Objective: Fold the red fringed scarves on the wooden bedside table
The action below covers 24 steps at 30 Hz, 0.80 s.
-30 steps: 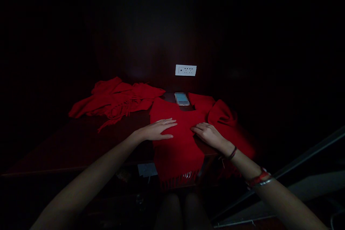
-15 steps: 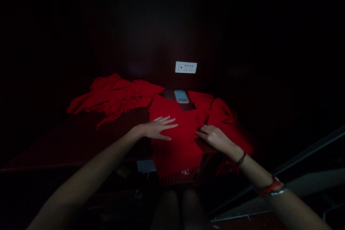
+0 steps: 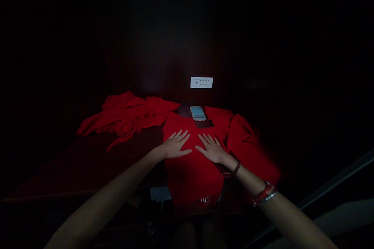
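Note:
A red fringed scarf (image 3: 189, 175) lies spread over the dark table, its fringed end hanging past the front edge. My left hand (image 3: 176, 146) rests flat on the scarf's left side, fingers spread, a ring on one finger. On its right side my right hand (image 3: 212, 149) lies flat too, fingers apart, thumb pointing toward the left hand. The scarf runs on to the right into a loose, folded heap (image 3: 244, 134). Neither hand grips the cloth.
Another crumpled red fringed cloth (image 3: 128, 114) lies at the table's left back. A phone (image 3: 198, 113) with a blurred screen sits behind the scarf, below a white wall socket (image 3: 201, 82). The table's front edge (image 3: 58, 195) crosses the view; surroundings are very dark.
My right hand has moved left from the scarf's right edge onto the cloth, and its curled fingers have opened flat. My left hand stays on the scarf. The view has tilted up slightly.

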Each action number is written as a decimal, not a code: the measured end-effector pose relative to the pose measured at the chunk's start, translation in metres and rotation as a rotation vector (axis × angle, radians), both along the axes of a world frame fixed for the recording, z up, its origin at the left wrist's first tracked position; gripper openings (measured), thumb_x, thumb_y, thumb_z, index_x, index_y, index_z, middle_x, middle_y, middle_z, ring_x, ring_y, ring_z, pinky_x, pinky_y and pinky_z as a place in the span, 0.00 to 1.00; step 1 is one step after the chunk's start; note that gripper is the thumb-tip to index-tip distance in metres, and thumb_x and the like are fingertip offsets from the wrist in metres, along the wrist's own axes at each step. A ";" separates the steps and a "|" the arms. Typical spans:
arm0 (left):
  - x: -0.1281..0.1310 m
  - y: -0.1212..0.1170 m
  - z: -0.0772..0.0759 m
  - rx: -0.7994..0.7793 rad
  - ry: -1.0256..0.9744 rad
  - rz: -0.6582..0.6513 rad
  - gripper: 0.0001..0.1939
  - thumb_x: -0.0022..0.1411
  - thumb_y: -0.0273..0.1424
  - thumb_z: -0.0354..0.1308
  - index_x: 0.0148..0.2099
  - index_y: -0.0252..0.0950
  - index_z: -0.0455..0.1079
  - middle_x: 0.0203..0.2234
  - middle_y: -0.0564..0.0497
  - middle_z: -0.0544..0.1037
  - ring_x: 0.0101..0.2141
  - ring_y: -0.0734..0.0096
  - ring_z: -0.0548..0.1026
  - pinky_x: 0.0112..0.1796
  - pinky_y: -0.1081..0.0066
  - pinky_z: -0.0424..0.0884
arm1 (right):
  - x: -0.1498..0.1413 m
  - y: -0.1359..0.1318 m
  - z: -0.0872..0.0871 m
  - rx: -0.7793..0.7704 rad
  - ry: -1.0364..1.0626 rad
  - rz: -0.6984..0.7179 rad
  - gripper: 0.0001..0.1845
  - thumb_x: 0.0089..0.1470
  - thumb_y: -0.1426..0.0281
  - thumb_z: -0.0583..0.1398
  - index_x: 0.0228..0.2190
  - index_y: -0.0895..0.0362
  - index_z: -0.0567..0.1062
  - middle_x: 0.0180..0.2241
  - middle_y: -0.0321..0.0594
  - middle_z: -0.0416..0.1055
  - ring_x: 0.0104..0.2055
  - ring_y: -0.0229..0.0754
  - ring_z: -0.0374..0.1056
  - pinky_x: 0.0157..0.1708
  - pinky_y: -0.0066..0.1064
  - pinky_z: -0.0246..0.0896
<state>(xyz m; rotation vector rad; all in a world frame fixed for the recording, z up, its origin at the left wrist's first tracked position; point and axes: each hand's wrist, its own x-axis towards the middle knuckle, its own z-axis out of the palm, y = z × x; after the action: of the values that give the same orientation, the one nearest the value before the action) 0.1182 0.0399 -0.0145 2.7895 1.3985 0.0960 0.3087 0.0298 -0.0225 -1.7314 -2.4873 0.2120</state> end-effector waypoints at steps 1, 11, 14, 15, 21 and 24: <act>0.000 -0.001 0.000 0.004 -0.004 0.011 0.40 0.52 0.54 0.34 0.58 0.30 0.39 0.56 0.42 0.42 0.55 0.58 0.38 0.51 0.63 0.40 | 0.003 0.001 -0.003 -0.014 -0.005 -0.010 0.39 0.46 0.47 0.36 0.55 0.56 0.42 0.56 0.44 0.38 0.57 0.48 0.32 0.52 0.44 0.28; -0.018 0.009 -0.008 0.146 -0.145 0.259 0.33 0.57 0.48 0.30 0.58 0.31 0.42 0.56 0.44 0.41 0.55 0.62 0.37 0.51 0.63 0.41 | -0.009 0.002 0.017 0.135 0.048 0.078 0.41 0.45 0.45 0.34 0.55 0.56 0.40 0.57 0.40 0.32 0.57 0.48 0.25 0.52 0.41 0.28; -0.023 0.011 -0.010 0.034 -0.064 0.228 0.32 0.57 0.47 0.31 0.58 0.32 0.42 0.56 0.45 0.42 0.55 0.63 0.39 0.51 0.63 0.41 | -0.011 0.002 0.009 0.007 0.023 0.109 0.41 0.45 0.45 0.33 0.55 0.56 0.41 0.57 0.41 0.32 0.57 0.48 0.29 0.52 0.41 0.29; -0.023 0.011 -0.011 0.019 -0.052 0.234 0.32 0.57 0.47 0.31 0.58 0.32 0.41 0.56 0.45 0.42 0.55 0.63 0.39 0.51 0.62 0.41 | -0.010 0.002 0.007 -0.023 0.014 0.103 0.41 0.45 0.46 0.33 0.55 0.56 0.41 0.57 0.41 0.31 0.57 0.48 0.29 0.52 0.41 0.29; -0.020 0.008 -0.007 0.080 -0.102 0.211 0.32 0.57 0.47 0.33 0.57 0.31 0.44 0.56 0.43 0.41 0.55 0.61 0.38 0.51 0.61 0.41 | -0.010 0.007 0.019 -0.095 -0.018 0.054 0.42 0.45 0.45 0.36 0.55 0.57 0.41 0.57 0.42 0.30 0.57 0.50 0.29 0.51 0.44 0.30; -0.022 0.003 0.002 0.275 -0.208 0.205 0.31 0.57 0.45 0.36 0.58 0.33 0.41 0.57 0.44 0.34 0.55 0.62 0.32 0.51 0.61 0.40 | -0.022 0.003 0.025 0.049 0.030 0.079 0.39 0.46 0.46 0.35 0.55 0.55 0.41 0.57 0.40 0.29 0.57 0.50 0.25 0.51 0.45 0.29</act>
<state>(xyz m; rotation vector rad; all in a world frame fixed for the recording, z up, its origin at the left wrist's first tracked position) 0.0965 0.0434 -0.0122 2.7232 1.7247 0.6075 0.2871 0.0331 0.0029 -1.6019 -2.5196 0.1801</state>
